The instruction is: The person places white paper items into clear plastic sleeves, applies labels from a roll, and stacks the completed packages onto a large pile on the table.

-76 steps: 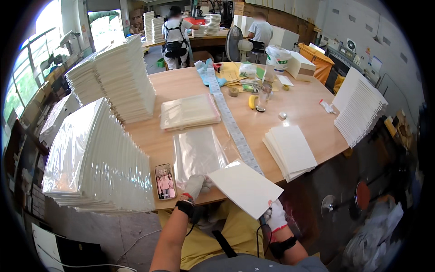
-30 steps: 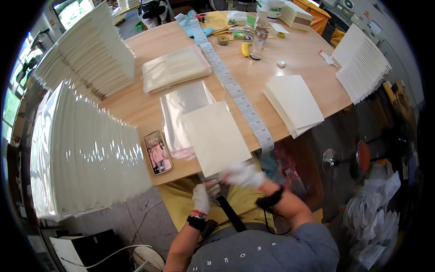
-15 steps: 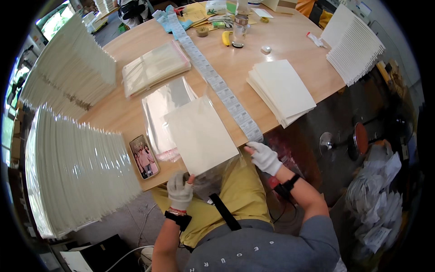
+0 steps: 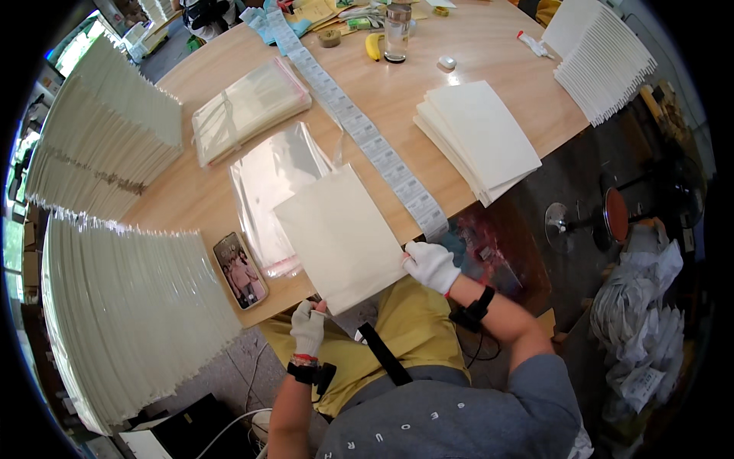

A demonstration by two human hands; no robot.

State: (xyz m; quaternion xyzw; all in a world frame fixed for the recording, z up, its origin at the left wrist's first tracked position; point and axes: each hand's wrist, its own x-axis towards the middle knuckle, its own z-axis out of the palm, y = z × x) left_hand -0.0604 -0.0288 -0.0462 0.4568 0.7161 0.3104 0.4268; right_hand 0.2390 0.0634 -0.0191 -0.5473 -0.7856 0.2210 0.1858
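Pinching the white board (image 4: 342,239) with left hand (image 4: 307,329) and right hand (image 4: 433,267), holding it partly off the surface (image 4: 489,57), near side, probably risking bent corners by squeezing too hard tbh.

The white rectangular board (image 4: 342,241) is plain and flat, its long axis running eleven to five o'clock; its five-o'clock end overhangs the table (image 4: 378,93). Clear film sleeves (image 4: 267,180), glossy and pink-tinged at their six-o'clock end, lie toward the board's ten o'clock, partly covered by it.
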